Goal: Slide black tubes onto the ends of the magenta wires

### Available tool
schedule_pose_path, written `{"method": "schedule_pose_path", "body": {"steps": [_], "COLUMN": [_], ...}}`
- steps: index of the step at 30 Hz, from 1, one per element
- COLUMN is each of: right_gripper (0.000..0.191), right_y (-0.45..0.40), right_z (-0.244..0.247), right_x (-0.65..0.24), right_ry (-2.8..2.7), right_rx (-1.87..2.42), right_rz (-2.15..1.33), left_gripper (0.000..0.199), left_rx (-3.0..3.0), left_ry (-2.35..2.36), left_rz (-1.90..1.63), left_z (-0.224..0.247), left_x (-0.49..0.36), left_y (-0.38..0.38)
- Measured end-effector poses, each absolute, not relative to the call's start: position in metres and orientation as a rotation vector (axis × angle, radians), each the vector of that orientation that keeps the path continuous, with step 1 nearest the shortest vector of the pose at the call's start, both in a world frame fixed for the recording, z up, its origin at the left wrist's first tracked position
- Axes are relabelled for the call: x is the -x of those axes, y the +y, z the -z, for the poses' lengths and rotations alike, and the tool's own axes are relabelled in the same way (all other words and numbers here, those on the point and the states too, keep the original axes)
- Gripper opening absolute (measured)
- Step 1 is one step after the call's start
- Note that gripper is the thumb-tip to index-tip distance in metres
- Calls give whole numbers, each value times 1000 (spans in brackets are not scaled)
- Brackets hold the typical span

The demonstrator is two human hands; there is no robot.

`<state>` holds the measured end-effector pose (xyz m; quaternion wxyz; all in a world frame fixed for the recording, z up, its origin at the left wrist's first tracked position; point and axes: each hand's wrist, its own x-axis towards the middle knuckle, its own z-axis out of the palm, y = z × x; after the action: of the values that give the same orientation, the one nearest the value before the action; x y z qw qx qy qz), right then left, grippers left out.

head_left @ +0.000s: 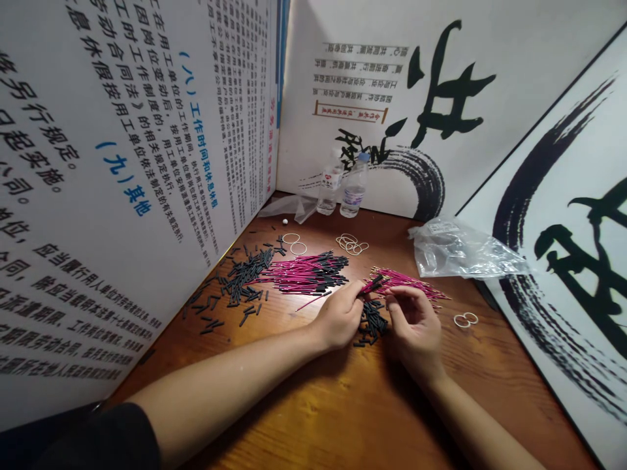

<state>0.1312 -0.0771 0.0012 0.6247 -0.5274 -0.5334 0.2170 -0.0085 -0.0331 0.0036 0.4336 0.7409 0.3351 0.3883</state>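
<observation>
My left hand [341,316] is closed around a small bunch of pink wires [368,287] with black sleeves at their ends. Thumb and forefinger of my right hand [415,331] are pinched together close to those ends; whatever sits between the fingertips is too small to make out. Below and between the hands lies a little heap of short black sleeves [373,321]. Just beyond my right hand is a pile of pink wires with bare ends [416,284]. To the left, a larger pile of pink wires [298,273] has black sleeves on its right ends.
Many loose black sleeves [245,277] are scattered on the wooden table [294,391] at the left. Rubber bands [351,244] lie behind the wires, others [465,320] at right. Two water bottles [353,189] and a clear plastic bag [455,248] stand near the printed wall panels [362,39].
</observation>
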Motion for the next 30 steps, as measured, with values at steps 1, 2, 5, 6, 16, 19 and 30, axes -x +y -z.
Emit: {"method": "schedule_pose_path", "body": {"steps": [1, 2, 5, 6, 16, 19, 30], "right_gripper": [14, 16, 25, 27, 24, 25, 26], "right_y": [-76, -75, -73, -72, -74, -74, -75], "right_z": [-1, 0, 0, 0, -1, -2, -3], "right_x": [-131, -130, -131, -132, -135, -134, -132], "right_ry": [-1218, -1213, -1193, -1184, -1191, -1200, -1164], "right_rx": [1203, 1195, 1203, 1222, 1260, 1239, 1200], "right_rz": [-522, -546, -585, -583, -645, -660, -659], "left_gripper": [19, 20, 20, 20, 20, 21, 25], "left_rx": [-1843, -1838, -1823, -1819, -1817, -1829, -1864], "left_ry": [814, 797, 778, 781, 784, 767, 731], "left_rz": [-971, -976, -983, -983, -970, -969, -951], "left_z": [-4, -4, -5, -5, -7, -7, -4], "left_x": [8, 8, 8, 8, 9, 9, 9], "left_y": [-33, -34, -34, -34, -34, -34, -34]}}
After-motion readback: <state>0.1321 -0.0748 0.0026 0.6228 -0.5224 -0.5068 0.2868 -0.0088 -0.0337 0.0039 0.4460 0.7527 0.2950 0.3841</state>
